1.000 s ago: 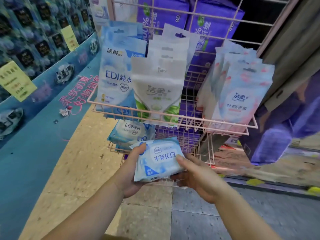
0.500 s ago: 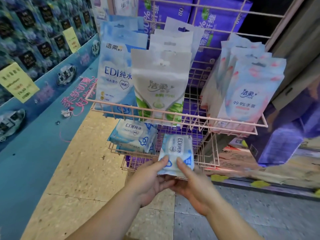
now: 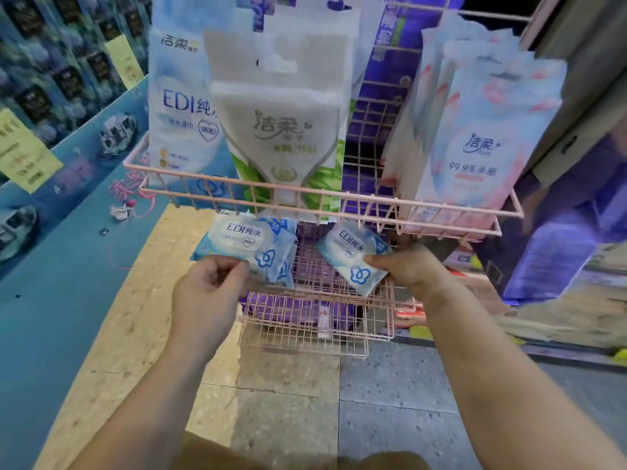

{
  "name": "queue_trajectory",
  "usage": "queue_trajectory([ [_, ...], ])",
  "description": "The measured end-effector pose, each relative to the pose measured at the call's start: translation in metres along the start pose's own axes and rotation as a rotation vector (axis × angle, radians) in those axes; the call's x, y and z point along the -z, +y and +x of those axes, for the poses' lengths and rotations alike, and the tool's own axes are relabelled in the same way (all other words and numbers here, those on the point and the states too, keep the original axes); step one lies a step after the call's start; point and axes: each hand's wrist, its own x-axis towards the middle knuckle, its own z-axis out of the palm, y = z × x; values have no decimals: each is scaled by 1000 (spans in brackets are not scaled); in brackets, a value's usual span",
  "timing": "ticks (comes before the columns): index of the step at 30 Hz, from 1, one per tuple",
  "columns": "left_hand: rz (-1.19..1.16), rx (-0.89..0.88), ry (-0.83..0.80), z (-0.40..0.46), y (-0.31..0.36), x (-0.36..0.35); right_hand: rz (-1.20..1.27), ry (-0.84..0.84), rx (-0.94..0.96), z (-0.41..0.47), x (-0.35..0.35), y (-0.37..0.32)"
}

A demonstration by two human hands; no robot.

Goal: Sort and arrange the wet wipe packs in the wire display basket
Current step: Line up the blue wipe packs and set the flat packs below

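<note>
The right hand (image 3: 409,266) pinched a small blue-and-white soft wet wipe pack (image 3: 353,257) over the lower pink wire basket (image 3: 315,320), while the left hand (image 3: 210,286) gripped the stacked blue packs (image 3: 249,244) at its left side. Laying the held pack flat, label up, just beside that stack looked the neatest way to finish the row.

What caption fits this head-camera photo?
Left hand and right hand each grip a blue EDI wipe pack at the lower pink wire basket.

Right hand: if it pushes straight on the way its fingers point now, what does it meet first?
The right hand points left, gripping a small EDI pack. Going on, that pack would probably reach the EDI packs held by the left hand first; depth is unclear.
</note>
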Motion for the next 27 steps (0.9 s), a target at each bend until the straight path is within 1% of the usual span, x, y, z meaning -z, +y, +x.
queue_trajectory([
  [2,32,-57,110,4,0,6,26,59,28,-3,-3,5],
  [4,46,-92,208,10,0,12,38,91,97,-5,-5,8],
  [5,52,-110,238,13,-1,15,23,95,145,-5,-5,9],
  [7,100,-140,264,21,-3,20,-92,80,233,-6,-3,7],
  [9,182,-145,240,31,-5,23,-148,118,277,-4,-1,3],
  [11,266,-111,158,40,-10,23,-118,189,306,1,-1,5],
  [12,299,-97,102,43,-13,23,-153,209,341,2,-3,6],
  [14,386,-106,-1,45,-18,22,-367,206,413,4,-7,9],
  [16,525,-161,-64,45,-23,24,-596,181,409,3,-10,10],
  [17,582,-176,-79,46,-23,25,-651,188,401,2,-10,10],
  [19,621,-168,-97,49,-23,28,-611,260,481,4,-15,15],
  [21,601,-146,-111,53,-23,31,-468,346,573,5,-20,19],
  [22,597,-140,-114,54,-23,32,-416,375,584,5,-22,19],
  [23,594,-146,-114,55,-24,33,-373,382,569,7,-22,18],
  [25,602,-148,-100,56,-26,33,-329,343,497,7,-21,13],
  [26,602,-134,-93,56,-25,33,-339,332,467,5,-21,10],
  [27,592,-125,-90,57,-27,33,-372,367,447,4,-22,10],
])
